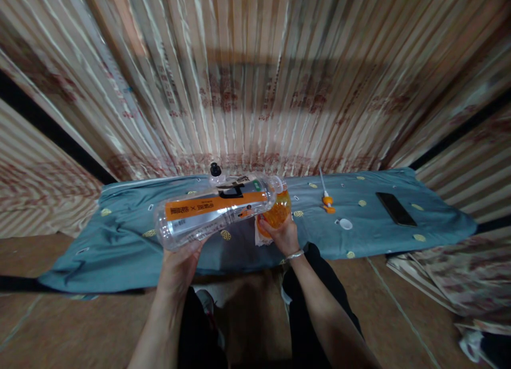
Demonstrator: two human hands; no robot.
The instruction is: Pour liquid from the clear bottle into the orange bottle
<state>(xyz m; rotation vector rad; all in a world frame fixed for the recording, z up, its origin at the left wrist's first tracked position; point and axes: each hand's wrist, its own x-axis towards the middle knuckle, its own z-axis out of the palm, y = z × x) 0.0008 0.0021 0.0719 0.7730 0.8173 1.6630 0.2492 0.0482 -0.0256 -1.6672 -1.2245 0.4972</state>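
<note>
Left hand [179, 265] is wrapped round the base of a clear plastic bottle [215, 212] tipped sideways, its neck over the orange-filled container [278, 213] that the right hand [282, 236] grips, both just above the blue cloth [131, 252], phone [396, 208] off right.

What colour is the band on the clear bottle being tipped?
Orange, with a grey and black section above it on the clear bottle; the head view shows it best.

orange label band on clear bottle [217, 212], print too blurred to read, red wall print illegible
</note>
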